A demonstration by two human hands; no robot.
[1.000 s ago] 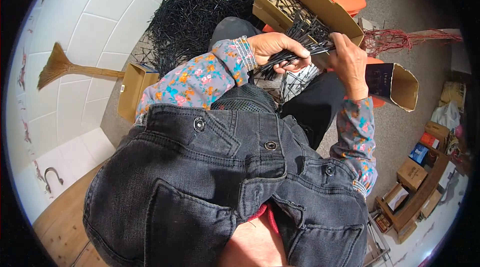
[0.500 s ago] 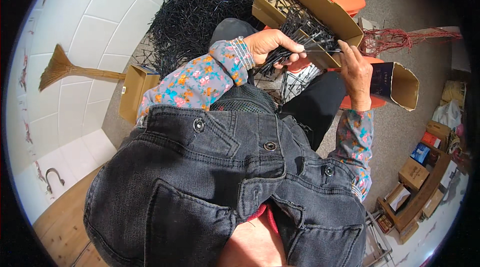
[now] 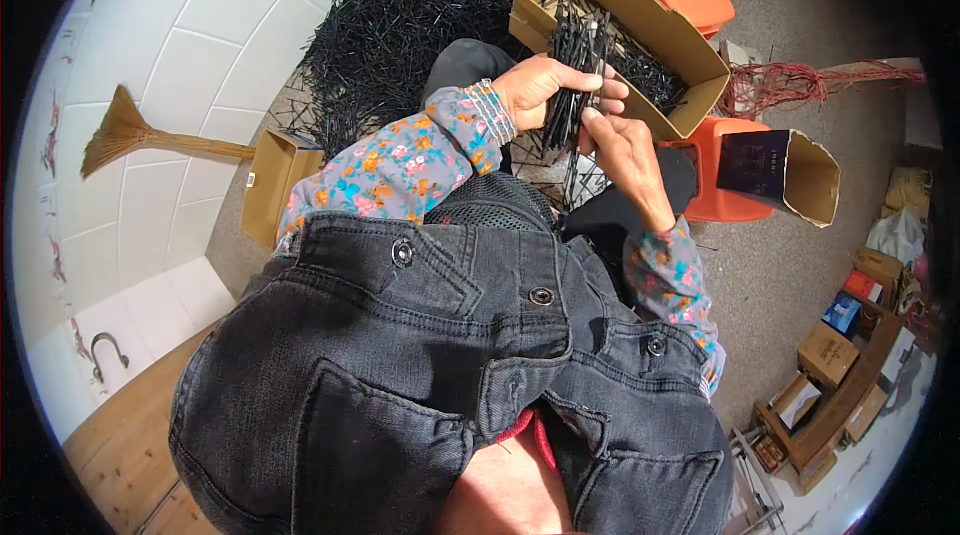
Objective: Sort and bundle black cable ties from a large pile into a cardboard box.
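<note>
The left hand (image 3: 540, 90) is closed around a bundle of thin black sticks (image 3: 575, 65), held upright just above the near edge of an open cardboard box (image 3: 690, 60) on the floor. The right hand (image 3: 622, 150) pinches the bundle's lower end. A heap of black sticks (image 3: 420, 15) lies beside the box.

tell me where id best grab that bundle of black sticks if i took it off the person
Probably around the middle of the bundle of black sticks, just beside the left hand that wraps it there. It stands roughly upright and its upper ends splay loose, so a grip coming from the side and closing around the tight waist should keep the sticks together. The right hand steadies the lower end.
</note>
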